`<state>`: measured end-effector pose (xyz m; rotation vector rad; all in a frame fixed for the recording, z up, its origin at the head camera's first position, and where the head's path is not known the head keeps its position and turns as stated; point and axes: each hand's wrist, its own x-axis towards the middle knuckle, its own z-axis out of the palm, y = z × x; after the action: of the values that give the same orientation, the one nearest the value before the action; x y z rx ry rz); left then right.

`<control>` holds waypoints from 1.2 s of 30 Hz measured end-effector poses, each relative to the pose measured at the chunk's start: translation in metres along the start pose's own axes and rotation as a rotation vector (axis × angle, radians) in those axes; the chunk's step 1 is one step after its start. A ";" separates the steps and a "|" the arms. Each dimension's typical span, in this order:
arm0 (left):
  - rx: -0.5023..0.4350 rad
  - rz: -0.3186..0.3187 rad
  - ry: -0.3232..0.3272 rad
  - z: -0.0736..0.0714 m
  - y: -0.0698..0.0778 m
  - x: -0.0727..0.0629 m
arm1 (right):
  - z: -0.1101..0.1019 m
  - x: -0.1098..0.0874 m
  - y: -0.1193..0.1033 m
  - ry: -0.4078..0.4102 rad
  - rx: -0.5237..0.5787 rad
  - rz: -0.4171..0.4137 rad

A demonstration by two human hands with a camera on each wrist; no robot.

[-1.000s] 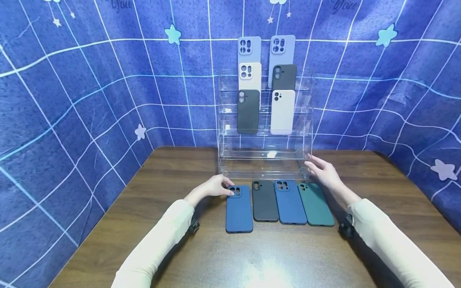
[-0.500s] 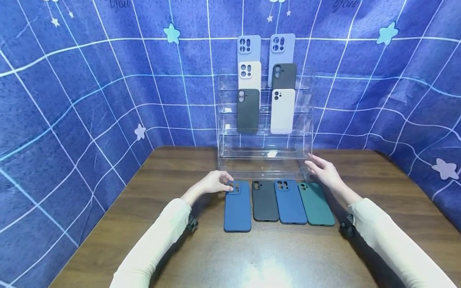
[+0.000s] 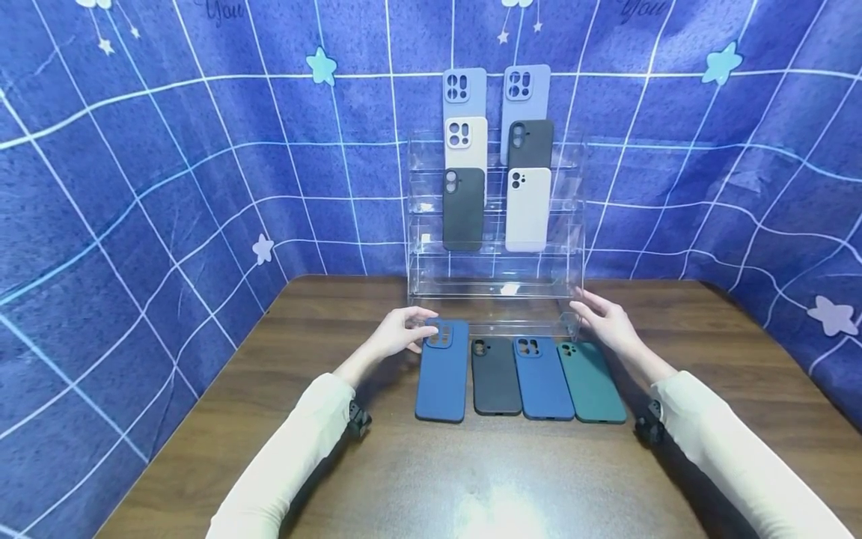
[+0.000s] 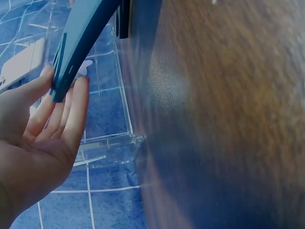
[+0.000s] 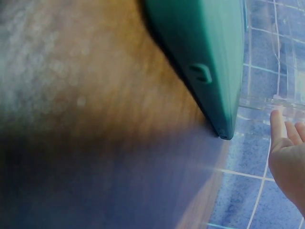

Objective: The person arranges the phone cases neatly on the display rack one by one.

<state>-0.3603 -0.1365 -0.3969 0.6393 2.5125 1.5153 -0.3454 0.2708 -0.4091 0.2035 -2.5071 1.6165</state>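
My left hand (image 3: 396,334) pinches a dark blue phone case (image 3: 442,382) by its top end, beside the camera cutout. That end is tilted up off the table; in the left wrist view the thumb and fingers grip the case (image 4: 78,52) from both sides. At the right side of a clear acrylic display rack (image 3: 494,327), my right hand (image 3: 608,323) touches the lower edge with relaxed fingers. Close by lies a green phone case (image 3: 592,385). A black case (image 3: 497,383) and another blue case (image 3: 545,388) lie between the hands.
Higher rack tiers bear several upright cases, among them a dark one (image 3: 463,213), a white one (image 3: 529,209) and a lilac one (image 3: 536,97). Behind stands a blue curtain (image 3: 202,187) with a white grid. The wooden table (image 3: 377,479) extends toward me.
My left hand has moved forward toward the rack, raising the top end of the blue phone case and shifting it slightly left. My right hand has stayed at the rack's side.
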 end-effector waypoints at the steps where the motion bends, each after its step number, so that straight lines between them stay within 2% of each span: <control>1: -0.018 -0.001 0.009 0.000 0.001 0.000 | 0.000 0.000 0.000 0.001 -0.003 0.000; 7: -0.061 -0.002 0.043 -0.001 0.006 -0.004 | 0.000 0.001 0.000 0.003 0.008 -0.003; 14: 0.050 0.052 -0.014 -0.003 0.010 -0.007 | -0.002 0.004 0.001 0.000 0.016 -0.009; 17: 0.075 0.076 -0.004 -0.004 0.012 -0.007 | -0.001 0.005 0.001 0.001 0.012 -0.018; 18: 0.075 0.074 0.001 -0.004 0.017 -0.009 | -0.001 0.005 0.000 0.001 0.009 -0.022; 24: 0.040 0.072 0.069 -0.004 0.020 -0.007 | -0.001 0.003 0.000 0.009 -0.002 -0.014; 25: 0.039 0.085 0.088 -0.004 0.017 -0.004 | -0.001 0.004 0.000 0.011 -0.003 -0.010; 29: 0.060 0.129 0.156 -0.006 0.021 -0.003 | -0.001 0.003 0.001 0.011 -0.004 -0.003; 36: 0.233 0.245 0.302 -0.006 0.031 -0.002 | 0.000 0.002 0.002 0.007 0.004 0.013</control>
<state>-0.3521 -0.1300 -0.3675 0.8344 2.9658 1.5053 -0.3480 0.2719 -0.4100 0.1818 -2.5056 1.6245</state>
